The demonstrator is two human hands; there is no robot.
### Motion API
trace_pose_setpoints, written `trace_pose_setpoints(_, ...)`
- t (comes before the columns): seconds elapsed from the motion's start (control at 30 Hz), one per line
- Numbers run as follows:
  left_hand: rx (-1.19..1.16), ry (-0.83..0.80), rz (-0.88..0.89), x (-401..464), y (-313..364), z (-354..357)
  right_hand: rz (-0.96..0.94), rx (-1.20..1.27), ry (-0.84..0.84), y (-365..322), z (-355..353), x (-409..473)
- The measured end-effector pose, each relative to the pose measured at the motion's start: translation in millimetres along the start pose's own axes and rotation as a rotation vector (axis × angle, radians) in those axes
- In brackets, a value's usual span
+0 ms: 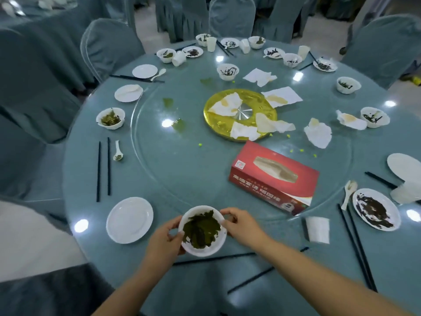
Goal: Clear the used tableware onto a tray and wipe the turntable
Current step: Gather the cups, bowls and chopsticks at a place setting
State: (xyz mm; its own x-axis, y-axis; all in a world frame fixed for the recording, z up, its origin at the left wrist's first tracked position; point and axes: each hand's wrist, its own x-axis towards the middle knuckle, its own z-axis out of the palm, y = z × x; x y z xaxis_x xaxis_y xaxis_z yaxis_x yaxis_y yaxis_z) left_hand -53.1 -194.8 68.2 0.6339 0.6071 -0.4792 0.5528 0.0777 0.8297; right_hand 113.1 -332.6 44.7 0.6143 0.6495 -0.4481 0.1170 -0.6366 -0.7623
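Both hands grip one white bowl [202,231] at the lower middle of the frame. The left hand [167,238] curls round its lower-left rim, thumb on the edge, and the right hand [239,226] pinches the upper-right rim with curled fingers [227,212]. The bowl, smeared inside with green leftovers, sits between the two hands, so neither is nearer; it tips a little toward the camera, and I cannot tell whether it rests on the table [75,169] or hangs just above it.

Just left of the bowl lies a clean-looking white plate [129,220], and dark chopsticks [214,258] lie across the cloth just below it. Above it begins the glass turntable [182,160], with a red tissue box [273,176] to the upper right and crumpled napkins [317,133] farther up.

No tray shows anywhere in the frame, so the bowl probably has to be carried out of view to reach it; which direction cannot be judged.
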Motion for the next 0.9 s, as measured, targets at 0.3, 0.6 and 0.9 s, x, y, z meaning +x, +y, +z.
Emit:
trace_pose_setpoints(0.3, 0.187, -0.045, -0.018, 34.5, -50.4, -42.3, 0.114, -0.096, 0.078, -13.4, 75.3, 45.7)
trace_pose_setpoints(0.6, 0.293, -0.092, 0.031, 43.4, -88.0, -44.2, 0.16, -0.102, -0.046, -9.4, 92.1, 46.1)
trace_pose_setpoints(0.9, 0.592, -0.04, 0.279, 31.4, -54.8, -42.3, 0.106, -0.131, -0.008, -13.6, 60.3, 19.9)
